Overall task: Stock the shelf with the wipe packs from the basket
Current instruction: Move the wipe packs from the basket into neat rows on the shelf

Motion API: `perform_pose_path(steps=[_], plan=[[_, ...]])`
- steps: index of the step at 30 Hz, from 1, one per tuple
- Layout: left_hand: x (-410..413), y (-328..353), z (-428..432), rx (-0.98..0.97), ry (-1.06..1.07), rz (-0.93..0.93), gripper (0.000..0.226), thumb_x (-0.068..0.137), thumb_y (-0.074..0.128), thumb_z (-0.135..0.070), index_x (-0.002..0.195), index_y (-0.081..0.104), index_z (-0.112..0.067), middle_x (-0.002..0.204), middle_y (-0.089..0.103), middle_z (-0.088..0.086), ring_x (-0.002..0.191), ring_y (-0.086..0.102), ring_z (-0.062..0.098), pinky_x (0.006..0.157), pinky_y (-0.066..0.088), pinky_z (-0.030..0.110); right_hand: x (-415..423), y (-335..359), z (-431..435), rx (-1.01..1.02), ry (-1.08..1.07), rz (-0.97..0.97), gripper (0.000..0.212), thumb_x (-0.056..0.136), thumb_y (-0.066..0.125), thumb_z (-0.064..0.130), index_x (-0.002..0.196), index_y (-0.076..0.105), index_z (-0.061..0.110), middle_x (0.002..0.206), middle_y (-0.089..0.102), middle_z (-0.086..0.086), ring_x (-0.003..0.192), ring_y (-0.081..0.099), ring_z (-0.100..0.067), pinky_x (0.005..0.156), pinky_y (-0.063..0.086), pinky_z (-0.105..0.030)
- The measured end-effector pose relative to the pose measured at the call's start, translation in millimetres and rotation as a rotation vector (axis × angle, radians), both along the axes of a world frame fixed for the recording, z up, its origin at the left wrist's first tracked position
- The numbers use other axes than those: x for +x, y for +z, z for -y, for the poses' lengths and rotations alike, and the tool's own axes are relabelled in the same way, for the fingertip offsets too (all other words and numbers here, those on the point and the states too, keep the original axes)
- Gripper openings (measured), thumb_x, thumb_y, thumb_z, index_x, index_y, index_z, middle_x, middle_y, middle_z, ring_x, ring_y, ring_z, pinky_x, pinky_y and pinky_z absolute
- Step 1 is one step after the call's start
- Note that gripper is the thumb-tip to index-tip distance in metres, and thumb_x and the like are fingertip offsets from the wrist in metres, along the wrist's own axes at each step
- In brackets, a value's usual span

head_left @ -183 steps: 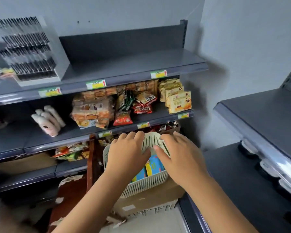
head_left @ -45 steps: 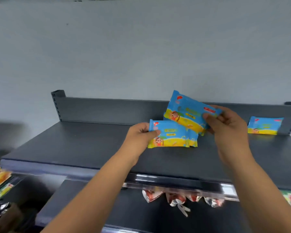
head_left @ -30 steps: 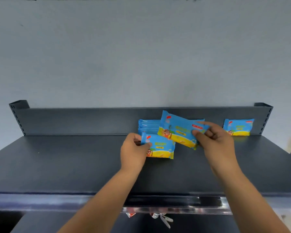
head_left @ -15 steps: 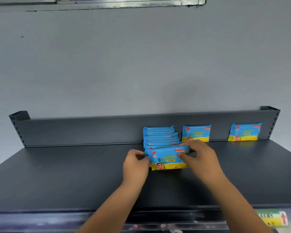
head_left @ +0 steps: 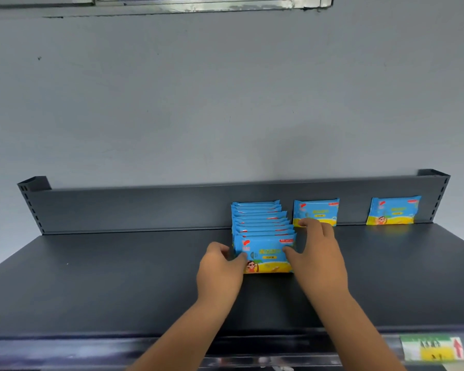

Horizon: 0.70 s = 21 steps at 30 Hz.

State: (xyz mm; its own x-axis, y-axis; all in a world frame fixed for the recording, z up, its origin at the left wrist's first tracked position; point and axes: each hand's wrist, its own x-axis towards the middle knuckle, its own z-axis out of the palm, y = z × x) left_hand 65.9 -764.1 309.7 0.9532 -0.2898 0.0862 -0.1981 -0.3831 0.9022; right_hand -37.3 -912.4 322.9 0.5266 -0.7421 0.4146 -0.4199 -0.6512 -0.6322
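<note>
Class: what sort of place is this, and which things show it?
Probably a shop: a metal shelf with a price label on its front edge, and identical wipe packs lined up in a row.

Blue-yellow wipe packs [head_left: 265, 254]; dark grey shelf [head_left: 118, 285].
</note>
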Motion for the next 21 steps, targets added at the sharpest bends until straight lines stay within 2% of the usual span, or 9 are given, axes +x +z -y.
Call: perform_pose_path(steps=[3, 6, 9, 12, 15, 17, 21], plan=[[-8, 6, -8, -0.046, 0.025, 0.072, 0.031, 0.095, 0.069, -0.037, 0.120, 0.053, -0.027, 0.108, 0.061, -0.016, 0.087, 0.058, -0.003, 0.063, 0.041, 0.017, -7, 2, -9, -0.152, -0.050, -0.006, 0.062, 0.083, 0.082, 0.035, 0.136, 0.052, 0.027, 0.133, 0.054, -0.001, 0.116, 0.052, -0.023, 0.087, 0.053, -0.040], [-15, 14, -19, -0.067, 0.094, 0.252, 0.023, 0.099, 0.061, -0.036, 0.121, 0.058, -0.028, 0.106, 0.065, -0.017, 0.090, 0.063, 0.004, 0.074, 0.050, 0.027, -15, 5, -22, -0.290, -0.012, 0.092, 0.049, 0.085, 0.075, 0.042, 0.128, 0.062, 0.024, 0.122, 0.063, 0.000, 0.112, 0.055, -0.023, 0.085, 0.052, -0.041], [-15, 21, -34, 0.011, 0.204, 0.385, 0.026, 0.098, 0.058, -0.039, 0.119, 0.063, -0.025, 0.109, 0.069, -0.014, 0.098, 0.065, 0.015, 0.087, 0.054, 0.041, -15, 10, -42, -0.191, 0.189, 0.118, 0.045, 0.090, 0.065, 0.048, 0.129, 0.061, 0.027, 0.124, 0.064, 0.010, 0.116, 0.055, -0.013, 0.093, 0.051, -0.036], [-12, 25, -53, 0.117, 0.275, 0.410, 0.032, 0.098, 0.057, -0.040, 0.121, 0.064, -0.020, 0.117, 0.070, -0.006, 0.106, 0.064, 0.025, 0.090, 0.051, 0.045, -6, 12, -63, -0.140, 0.353, 0.096, 0.043, 0.092, 0.055, 0.053, 0.130, 0.058, 0.032, 0.123, 0.062, 0.020, 0.115, 0.054, -0.005, 0.090, 0.042, -0.024], [-8, 22, -80, 0.306, 0.282, 0.487, 0.034, 0.098, 0.057, -0.042, 0.122, 0.065, -0.020, 0.122, 0.069, -0.002, 0.110, 0.061, 0.031, 0.085, 0.045, 0.043, 7, 14, -88, -0.103, 0.488, 0.143, 0.039, 0.093, 0.057, 0.053, 0.126, 0.062, 0.032, 0.119, 0.063, 0.020, 0.115, 0.055, -0.003, 0.094, 0.045, -0.025], [-5, 17, -104, 0.416, 0.236, 0.539, 0.038, 0.098, 0.056, -0.047, 0.123, 0.065, -0.020, 0.125, 0.068, -0.001, 0.111, 0.058, 0.033, 0.084, 0.048, 0.045, 16, 11, -107, -0.107, 0.580, 0.138, 0.038, 0.095, 0.059, 0.051, 0.127, 0.065, 0.030, 0.121, 0.065, 0.019, 0.116, 0.056, -0.002, 0.096, 0.048, -0.027], [-9, 7, -157, 0.510, 0.229, 0.590, 0.055, 0.095, 0.037, -0.059, 0.123, 0.066, -0.021, 0.126, 0.067, -0.004, 0.108, 0.060, 0.032, 0.081, 0.048, 0.045, 39, 0, -153, -0.118, 0.741, 0.127, 0.038, 0.095, 0.058, 0.049, 0.126, 0.066, 0.028, 0.122, 0.066, 0.018, 0.117, 0.057, -0.002, 0.098, 0.049, -0.030]])
